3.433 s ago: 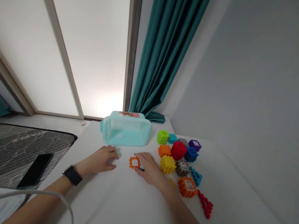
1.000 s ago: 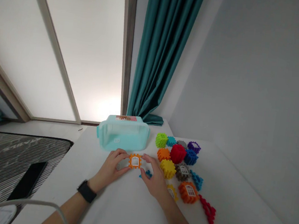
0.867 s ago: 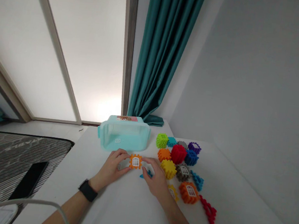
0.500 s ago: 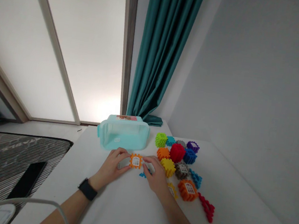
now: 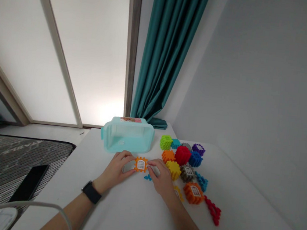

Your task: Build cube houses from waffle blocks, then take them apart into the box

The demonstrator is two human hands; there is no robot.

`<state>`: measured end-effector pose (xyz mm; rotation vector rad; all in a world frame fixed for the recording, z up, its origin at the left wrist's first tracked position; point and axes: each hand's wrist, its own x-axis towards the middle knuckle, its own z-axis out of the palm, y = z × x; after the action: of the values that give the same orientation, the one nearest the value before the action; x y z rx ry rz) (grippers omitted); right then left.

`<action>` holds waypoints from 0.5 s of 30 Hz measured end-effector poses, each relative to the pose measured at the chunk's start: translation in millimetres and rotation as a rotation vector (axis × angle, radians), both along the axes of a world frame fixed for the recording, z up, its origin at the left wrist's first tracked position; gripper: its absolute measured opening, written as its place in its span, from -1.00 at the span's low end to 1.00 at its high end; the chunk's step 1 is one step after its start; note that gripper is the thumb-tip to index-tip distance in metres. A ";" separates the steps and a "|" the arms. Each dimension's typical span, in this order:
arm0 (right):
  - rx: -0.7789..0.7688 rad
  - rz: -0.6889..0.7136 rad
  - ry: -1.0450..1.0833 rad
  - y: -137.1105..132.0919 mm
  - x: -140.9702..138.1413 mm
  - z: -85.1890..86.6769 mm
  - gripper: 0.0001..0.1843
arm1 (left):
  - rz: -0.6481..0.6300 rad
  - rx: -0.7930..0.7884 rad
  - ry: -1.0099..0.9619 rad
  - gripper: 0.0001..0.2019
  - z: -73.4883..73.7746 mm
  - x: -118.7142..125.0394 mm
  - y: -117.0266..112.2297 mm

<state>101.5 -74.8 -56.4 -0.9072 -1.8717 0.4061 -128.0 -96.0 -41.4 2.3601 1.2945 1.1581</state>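
Note:
My left hand [image 5: 115, 167] and my right hand [image 5: 161, 175] hold an orange toothed toy panel with a white window label [image 5: 141, 164] between their fingertips, just in front of a pale aqua plastic box [image 5: 126, 141]. A pale piece [image 5: 127, 166] shows inside my left hand; I cannot tell what it is. A small blue toothed piece [image 5: 148, 177] lies just beyond my right fingers. A yellow toy piece [image 5: 178, 193] sits partly under my right palm. A yellow toothed block [image 5: 173, 170] stands close to my right fingertips.
Several colourful toothed blocks and shapes, including a red block [image 5: 182, 155] and an orange window block [image 5: 193, 193], lie right of my hands on the white table [image 5: 120, 207]. A black phone [image 5: 29, 178] rests on a striped mattress [image 5: 12, 161] off the table's left edge.
The orange panel, flat on the table earlier, is now held between both hands. In the last second it and both hands shifted slightly right, and the hands came closer together.

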 end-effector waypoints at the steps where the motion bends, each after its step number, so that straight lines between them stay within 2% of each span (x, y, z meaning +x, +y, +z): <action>1: 0.007 0.002 -0.004 -0.5 0.0 1.1 -0.86 | -0.014 -0.013 -0.019 -0.69 1.5 1.1 -0.5; 6: 0.057 -0.021 -0.012 -3.4 2.1 4.4 -0.83 | -0.099 -0.107 -0.190 -0.74 11.5 5.9 -3.7; 10: 0.063 0.023 -0.045 -4.9 3.3 4.3 -0.79 | -0.173 -0.204 -0.281 -0.79 13.9 6.8 -4.2; 12: 0.003 0.042 -0.014 -5.1 1.7 4.4 -0.83 | -0.182 -0.257 -0.314 -0.81 12.0 7.9 -3.2; 15: -0.212 0.068 0.100 -4.8 -3.1 4.3 -0.81 | -0.143 -0.324 -0.335 -0.70 8.4 10.9 -1.1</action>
<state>98.5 -79.6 -52.1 -0.9466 -1.7949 0.6896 -117.1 -97.1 -33.0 1.8981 1.0855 1.1406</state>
